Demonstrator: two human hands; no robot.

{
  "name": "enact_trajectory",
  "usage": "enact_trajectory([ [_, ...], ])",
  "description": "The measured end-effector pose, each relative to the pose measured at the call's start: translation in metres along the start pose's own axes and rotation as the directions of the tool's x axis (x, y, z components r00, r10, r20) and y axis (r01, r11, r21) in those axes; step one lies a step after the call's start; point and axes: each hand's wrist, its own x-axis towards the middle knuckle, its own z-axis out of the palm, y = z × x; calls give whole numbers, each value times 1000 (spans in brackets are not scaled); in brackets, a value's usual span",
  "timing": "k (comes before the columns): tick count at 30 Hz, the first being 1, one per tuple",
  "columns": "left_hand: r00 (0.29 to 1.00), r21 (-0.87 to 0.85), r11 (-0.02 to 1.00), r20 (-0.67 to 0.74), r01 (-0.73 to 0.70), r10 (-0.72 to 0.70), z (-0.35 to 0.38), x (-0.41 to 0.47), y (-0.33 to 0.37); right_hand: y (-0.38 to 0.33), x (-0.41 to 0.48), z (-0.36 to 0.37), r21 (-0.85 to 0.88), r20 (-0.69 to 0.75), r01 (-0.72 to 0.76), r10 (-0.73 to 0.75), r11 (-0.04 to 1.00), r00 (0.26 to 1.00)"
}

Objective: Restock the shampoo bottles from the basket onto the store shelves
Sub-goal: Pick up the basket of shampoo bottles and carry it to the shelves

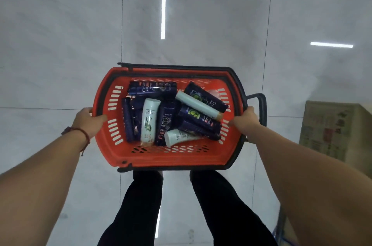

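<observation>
I hold a red plastic basket with black handles in front of me, above the floor. My left hand grips its left rim, thumb over the edge. My right hand grips the right rim beside the black handle. Inside lie several shampoo bottles, jumbled on their sides: dark blue ones such as the one along the far wall, and pale mint ones, one near the middle, one slanting at the right, one near the front. No shelves are in view.
Glossy pale grey floor tiles reflect ceiling lights all around. A cardboard box stands on the floor to the right. My legs in dark trousers are below the basket. A bluish object shows at the lower right.
</observation>
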Motion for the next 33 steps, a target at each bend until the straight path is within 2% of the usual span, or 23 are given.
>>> enact_trajectory([
  [3, 999, 20, 999, 21, -30, 29, -27, -16, -1, -23, -29, -12, -16, -13, 41, -42, 999, 999],
  [7, 991, 168, 979, 76, -118, 106, -91, -49, -29, -65, -100, -23, -92, -3, 127, -128, 988, 992],
  [10, 996, 193, 977, 39, -92, 86, -148, -89, -56, -104, -171, -25, -185, 8, 228, -230, 956, 973],
  [14, 998, 167, 985, -19, -50, 54, -231, -149, -124, -156, -280, -8, -347, 83, 389, -385, 853, 919],
  [18, 997, 74, 997, -70, 34, -29, -313, -201, -225, -215, -398, 35, -519, 182, 539, -530, 664, 828],
  [23, 991, -37, 995, -95, 94, -97, -409, -260, -354, -273, -552, 136, -574, 380, 744, -695, 340, 611],
  [26, 974, -80, 983, -146, 163, -173, -465, -287, -427, -296, -631, 207, -573, 499, 808, -723, 139, 479],
  [30, 897, -228, 923, -253, 309, -363, -520, -325, -520, -314, -726, 313, -547, 614, 835, -707, -61, 351],
  [33, 789, -444, 808, -294, 387, -540, -545, -351, -587, -322, -794, 404, -526, 695, 823, -665, -214, 272],
])
